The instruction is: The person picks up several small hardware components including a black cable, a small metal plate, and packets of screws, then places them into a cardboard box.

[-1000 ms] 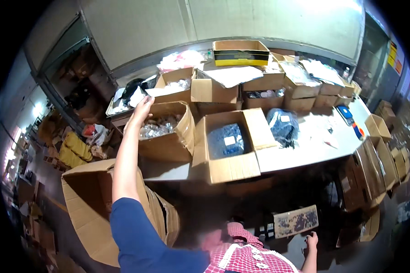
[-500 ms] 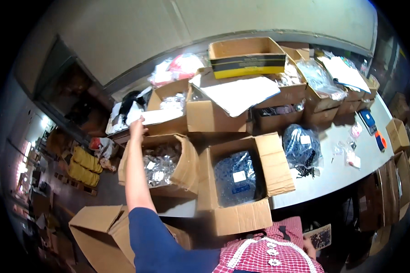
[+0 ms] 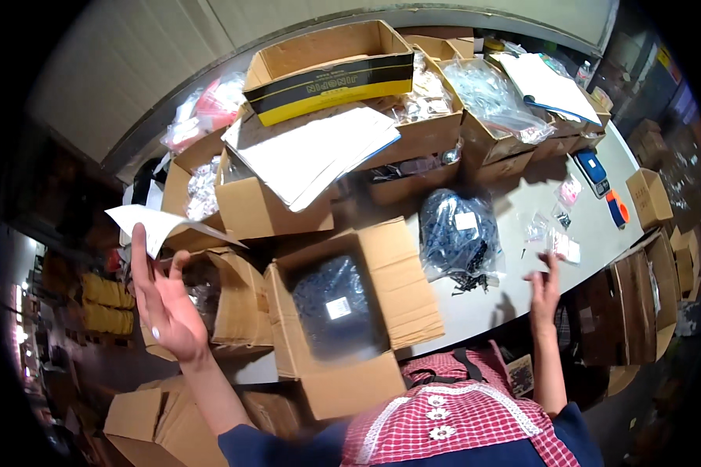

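My left hand is raised at the left, its fingers stretched out and thumb apart. A curved white sheet of paper lies against its fingertips; no firm grip shows. Behind that hand stands a carton with clear bags inside. My right hand hovers over the table's front edge with fingers apart and nothing in them. Small clear bags lie just beyond it. Left of it rests a large plastic bag of dark parts, with black screws spilling out. An open carton holds another bag.
A yellow-and-black box and loose papers sit atop cartons at the back. At the right are a clipboard, a small blue device and an orange tape roll. An open carton stands low at the left.
The view has swung right. My left hand has come back from the far carton and opened out, and the white sheet has lifted. My right hand has risen from beside my apron to above the table.
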`<state>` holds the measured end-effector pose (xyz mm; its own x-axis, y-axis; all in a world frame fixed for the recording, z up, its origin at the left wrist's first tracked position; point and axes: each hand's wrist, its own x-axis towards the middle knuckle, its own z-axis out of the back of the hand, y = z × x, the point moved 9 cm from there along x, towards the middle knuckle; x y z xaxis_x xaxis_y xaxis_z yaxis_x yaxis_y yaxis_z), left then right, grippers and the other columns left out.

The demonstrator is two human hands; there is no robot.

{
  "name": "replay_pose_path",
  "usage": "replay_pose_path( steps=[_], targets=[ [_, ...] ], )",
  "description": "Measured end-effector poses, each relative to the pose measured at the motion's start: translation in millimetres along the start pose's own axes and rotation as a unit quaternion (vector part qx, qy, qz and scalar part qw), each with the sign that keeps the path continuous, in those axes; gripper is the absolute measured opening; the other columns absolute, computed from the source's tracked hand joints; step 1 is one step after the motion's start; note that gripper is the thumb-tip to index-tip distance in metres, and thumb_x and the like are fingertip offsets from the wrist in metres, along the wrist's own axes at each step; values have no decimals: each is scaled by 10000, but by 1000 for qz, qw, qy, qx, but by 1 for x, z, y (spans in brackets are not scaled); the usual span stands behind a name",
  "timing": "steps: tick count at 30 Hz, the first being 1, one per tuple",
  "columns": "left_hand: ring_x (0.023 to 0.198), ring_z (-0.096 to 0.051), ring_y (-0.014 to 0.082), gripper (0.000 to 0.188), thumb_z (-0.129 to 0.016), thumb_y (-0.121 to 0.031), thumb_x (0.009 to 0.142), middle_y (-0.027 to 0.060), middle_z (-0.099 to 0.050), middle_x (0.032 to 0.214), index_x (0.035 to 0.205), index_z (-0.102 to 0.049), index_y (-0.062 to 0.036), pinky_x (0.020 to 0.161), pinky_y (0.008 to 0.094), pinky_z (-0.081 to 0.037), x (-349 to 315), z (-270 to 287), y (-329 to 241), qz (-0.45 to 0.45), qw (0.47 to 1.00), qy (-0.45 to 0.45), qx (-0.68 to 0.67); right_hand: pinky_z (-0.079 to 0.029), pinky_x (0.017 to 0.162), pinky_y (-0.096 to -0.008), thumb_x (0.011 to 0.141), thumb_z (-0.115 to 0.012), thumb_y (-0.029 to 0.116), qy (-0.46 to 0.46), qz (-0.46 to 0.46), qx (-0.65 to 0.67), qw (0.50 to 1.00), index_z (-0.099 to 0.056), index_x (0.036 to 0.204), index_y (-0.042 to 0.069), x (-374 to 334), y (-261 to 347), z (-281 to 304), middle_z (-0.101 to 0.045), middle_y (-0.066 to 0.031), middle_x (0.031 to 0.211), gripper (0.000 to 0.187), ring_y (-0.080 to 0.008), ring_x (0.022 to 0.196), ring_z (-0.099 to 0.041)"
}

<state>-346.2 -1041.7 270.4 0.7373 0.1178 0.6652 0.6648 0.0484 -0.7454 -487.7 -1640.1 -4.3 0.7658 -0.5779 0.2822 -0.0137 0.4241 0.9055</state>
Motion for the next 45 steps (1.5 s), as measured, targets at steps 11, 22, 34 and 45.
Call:
replay_pose_path(
  steps=[11, 22, 34, 45],
  targets=[
    [1466, -278, 297, 730, -521, -355, 1008, 165, -260, 1621, 1548, -256, 60, 1161, 464, -286, -219, -96, 9, 138, 971, -179, 78, -461, 965, -407, 964, -533, 87, 300, 90, -45, 948, -405, 1429, -31, 32, -49, -55, -520, -233, 1342, 496, -319, 1051, -582],
    [1478, -245, 299, 665, -402, -383, 1080, 202, -291, 1572, 1506, -264, 108, 1158, 576, -339, -282, -99, 13, 256, 908, -326, -67, -505, 914, -399, 958, -559, 64, 353, 65, 13, 933, -369, 1446, 5, 57, -66, -40, -530, -259, 1318, 527, -316, 998, -644],
    [1527, -120, 306, 686, -394, -408, 1073, 172, -214, 1635, 1530, -258, 85, 1171, 536, -304, -210, -122, 37, 179, 967, -179, -9, -474, 940, -371, 959, -560, 42, 202, 9, -34, 979, -442, 1399, -15, -5, -82, -33, -528, -178, 1316, 459, -266, 1030, -589],
    [1490, -251, 322, 580, -576, -64, 976, 230, -160, 1635, 1508, -364, 29, 1175, 438, -289, -296, -112, 40, 344, 900, -99, 250, -449, 994, -443, 766, -629, -43, 181, 188, -160, 952, -645, 1124, 33, 21, -61, -28, -578, -177, 1252, 367, -383, 1145, -558]
  ],
)
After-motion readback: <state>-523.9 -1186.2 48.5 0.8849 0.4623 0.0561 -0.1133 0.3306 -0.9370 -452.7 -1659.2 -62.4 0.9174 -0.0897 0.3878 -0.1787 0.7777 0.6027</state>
